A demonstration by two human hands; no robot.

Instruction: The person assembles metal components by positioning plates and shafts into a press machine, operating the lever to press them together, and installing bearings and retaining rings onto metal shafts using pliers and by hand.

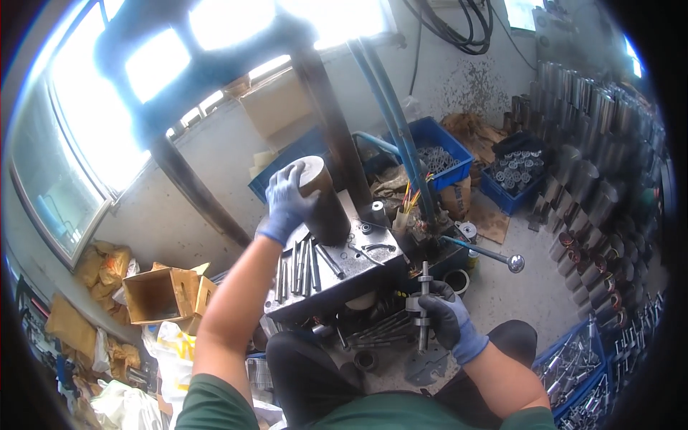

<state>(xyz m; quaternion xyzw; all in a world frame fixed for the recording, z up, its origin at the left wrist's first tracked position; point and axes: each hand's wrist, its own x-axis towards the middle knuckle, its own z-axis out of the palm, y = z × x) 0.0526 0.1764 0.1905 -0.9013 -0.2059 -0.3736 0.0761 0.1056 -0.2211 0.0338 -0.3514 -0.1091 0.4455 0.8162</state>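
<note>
My left hand (288,206), in a blue-grey glove, grips the upper part of a thick dark metal cylinder (330,218). The cylinder stands, leaning slightly in the picture, on a steel press table (337,290). In front of my right knee, my gloved right hand (446,322) is closed around a metal shaft with a wider collar (413,305). The shaft is held roughly upright, its ends showing above and below the fingers. Several dark metal rods (307,266) lie on the table beside the cylinder, with small rings (367,228) on its other side.
Press columns (331,115) rise behind the table. A ball-ended lever (514,263) juts out to the right. Blue bins of metal parts (459,161) stand at the back, another bin of shafts (573,365) at lower right. Stacked metal tubes (573,100) line the right; an open carton (159,295) lies left.
</note>
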